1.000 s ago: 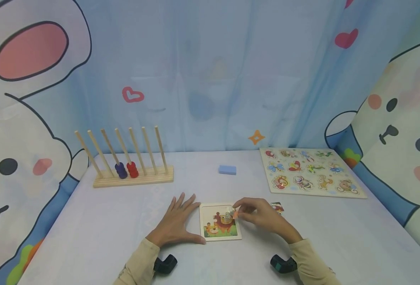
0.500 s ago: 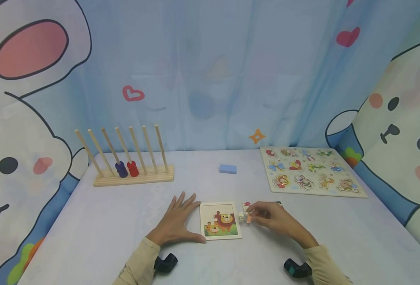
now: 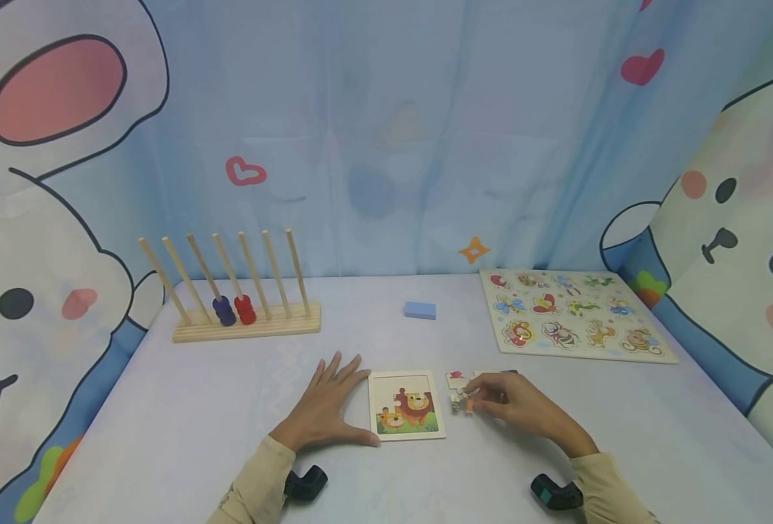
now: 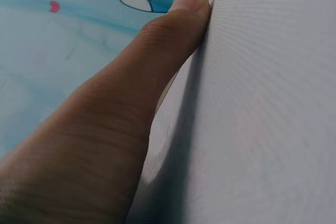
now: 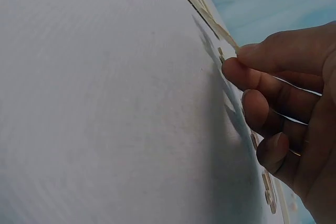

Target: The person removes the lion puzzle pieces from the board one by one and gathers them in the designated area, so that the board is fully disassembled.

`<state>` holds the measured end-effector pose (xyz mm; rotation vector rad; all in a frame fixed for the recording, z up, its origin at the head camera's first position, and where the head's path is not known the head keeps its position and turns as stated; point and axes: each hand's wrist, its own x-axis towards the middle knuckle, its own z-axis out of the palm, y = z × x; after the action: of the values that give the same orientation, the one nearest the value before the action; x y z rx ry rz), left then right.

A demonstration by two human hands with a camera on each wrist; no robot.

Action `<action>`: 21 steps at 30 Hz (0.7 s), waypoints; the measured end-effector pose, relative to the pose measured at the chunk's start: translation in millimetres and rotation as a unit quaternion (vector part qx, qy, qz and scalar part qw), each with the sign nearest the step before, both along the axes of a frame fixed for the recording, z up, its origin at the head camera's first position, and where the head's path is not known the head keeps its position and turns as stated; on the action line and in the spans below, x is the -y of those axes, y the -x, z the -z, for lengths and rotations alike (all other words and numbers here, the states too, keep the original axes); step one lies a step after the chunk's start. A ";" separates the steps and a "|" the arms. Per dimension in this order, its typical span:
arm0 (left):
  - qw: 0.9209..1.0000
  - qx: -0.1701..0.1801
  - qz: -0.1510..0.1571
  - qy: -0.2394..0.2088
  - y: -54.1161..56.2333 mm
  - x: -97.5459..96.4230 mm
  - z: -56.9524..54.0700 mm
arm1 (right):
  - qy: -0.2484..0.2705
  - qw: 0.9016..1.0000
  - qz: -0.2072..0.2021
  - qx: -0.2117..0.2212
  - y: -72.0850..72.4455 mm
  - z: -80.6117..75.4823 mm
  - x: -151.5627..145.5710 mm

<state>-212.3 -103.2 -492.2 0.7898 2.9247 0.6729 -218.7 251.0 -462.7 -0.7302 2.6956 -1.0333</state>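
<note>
From over here I see the puzzle tray (image 3: pixel 386 389) on the table (image 3: pixel 367 335), left hand (image 3: pixel 326 409) at its left edge, puzzle piece (image 3: pixel 456 402) in right hand (image 3: pixel 520 404) just right; behind it, peg rack (image 3: pixel 247 332) left, block (image 3: pixel 420 311) straight back, picture board (image 3: pixel 579 354) right

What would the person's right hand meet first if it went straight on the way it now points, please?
Beyond the small multicoloured jigsaw piece it pinches, the right hand would probably meet the right edge of the square pale wooden lion puzzle tray, though with depth unclear it might pass above.
</note>
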 end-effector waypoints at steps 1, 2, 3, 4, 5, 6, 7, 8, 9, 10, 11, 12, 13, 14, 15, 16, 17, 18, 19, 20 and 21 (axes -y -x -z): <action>1.000 -0.001 0.001 0.000 0.1 0.0 0.0 | 0.000 1.000 -0.002 0.000 0.1 0.2 -0.8; 1.000 -0.002 0.001 -0.001 0.1 0.0 0.1 | 0.000 1.000 -0.003 0.001 0.1 0.2 -1.6; 1.000 -0.003 0.002 -0.001 0.2 0.0 0.2 | -0.001 1.000 -0.005 0.000 0.0 0.3 -2.3; 1.000 -0.004 0.002 -0.001 0.3 0.0 0.2 | 0.000 1.000 -0.007 -0.001 -0.1 0.4 -2.9; 1.000 -0.005 0.002 -0.001 0.4 0.0 0.3 | 0.000 1.000 -0.009 -0.001 -0.3 0.4 -3.4; 1.000 -0.005 0.002 -0.001 0.4 -0.1 0.2 | 0.000 1.000 -0.010 -0.002 -0.5 0.4 -3.9; 1.000 -0.005 0.002 0.000 0.4 -0.1 0.1 | 0.001 1.000 -0.012 -0.002 -0.7 0.3 -4.1; 1.000 -0.005 0.002 0.000 0.4 -0.1 0.1 | 0.001 1.000 -0.013 -0.003 -0.9 0.2 -4.4; 1.000 -0.005 0.001 0.000 0.5 -0.1 0.0 | 0.001 1.000 -0.014 -0.003 -1.0 0.2 -4.5; 1.000 -0.005 0.001 0.000 0.5 -0.1 -0.1 | 0.001 1.000 -0.014 -0.002 -1.2 0.1 -4.5; 1.000 -0.005 0.001 0.000 0.4 -0.2 -0.1 | -0.001 1.000 -0.013 -0.001 -1.3 0.0 -4.5; 1.000 -0.006 0.001 0.000 0.4 -0.3 -0.2 | -0.001 1.000 -0.012 -0.001 -1.3 -0.1 -4.4; 1.000 -0.005 0.001 0.000 0.3 -0.3 -0.1 | -0.002 1.000 -0.012 0.000 -1.4 -0.1 -4.3; 1.000 -0.005 0.001 0.000 0.3 -0.3 -0.1 | -0.004 1.000 -0.011 0.000 -1.4 -0.1 -4.3; 1.000 -0.004 0.000 0.000 0.2 -0.3 0.0 | -0.005 1.000 -0.010 -0.001 -1.4 -0.1 -4.3; 1.000 -0.003 0.000 0.001 0.2 -0.3 0.0 | -0.007 1.000 -0.010 -0.002 -1.4 -0.2 -4.2; 1.000 -0.002 0.000 0.001 0.2 -0.3 0.0 | -0.008 1.000 -0.010 -0.003 -1.5 -0.2 -4.1; 1.000 -0.001 0.000 0.002 0.2 -0.2 0.0 | -0.009 1.000 -0.010 -0.005 -1.6 -0.2 -4.1; 1.000 0.000 0.000 0.002 0.2 -0.2 0.0 | -0.011 1.000 -0.010 -0.006 -1.8 -0.3 -4.0; 1.000 0.000 0.001 0.001 0.2 -0.2 -0.2 | -0.014 1.000 -0.009 -0.008 -2.0 -0.4 -3.8; 1.000 0.000 0.001 0.000 0.1 -0.1 -0.4 | -0.016 1.000 -0.008 -0.009 -2.2 -0.5 -3.7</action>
<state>-212.4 -103.1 -491.9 0.7927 2.9230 0.6722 -216.5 254.7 -462.2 -0.7585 2.7109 -0.9808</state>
